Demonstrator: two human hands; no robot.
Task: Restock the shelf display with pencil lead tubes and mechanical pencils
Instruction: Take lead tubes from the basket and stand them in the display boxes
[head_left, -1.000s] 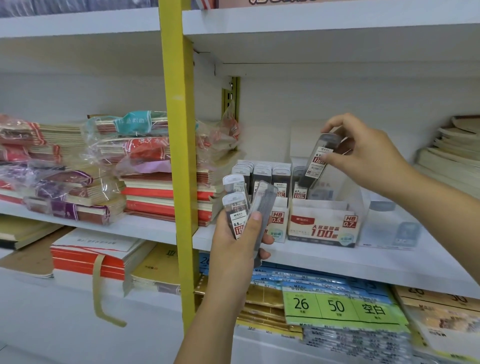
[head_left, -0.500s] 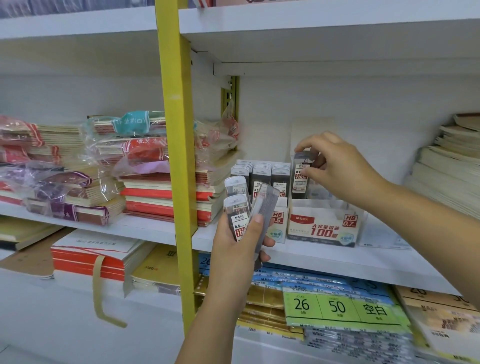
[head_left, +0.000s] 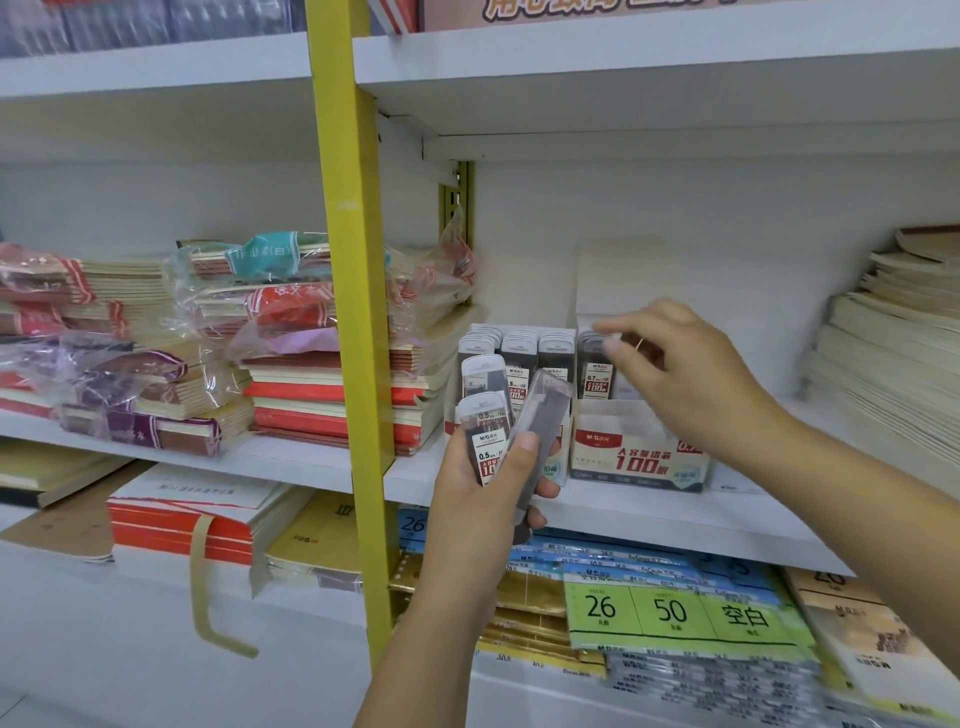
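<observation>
While the left hand (head_left: 483, 493) grips three lead tubes (head_left: 485, 447) by the shelf edge (head_left: 649, 514), right hand (head_left: 691, 374) blurry over a 0.7 tube (head_left: 597, 374), cannot tell if it pinches, tube upright at the left wall of the box (head_left: 639, 465), open room beside it, yellow post (head_left: 353, 312) close by.

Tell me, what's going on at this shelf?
A person is restocking pencil lead. The left hand grips a bunch of 0.5 lead tubes in front of the white shelf. The right hand reaches over the clear 0.7 display box, fingertips at the top of a 0.7 tube standing upright inside; blur hides whether they pinch it. The neighbouring box holds rows of upright tubes.
</observation>
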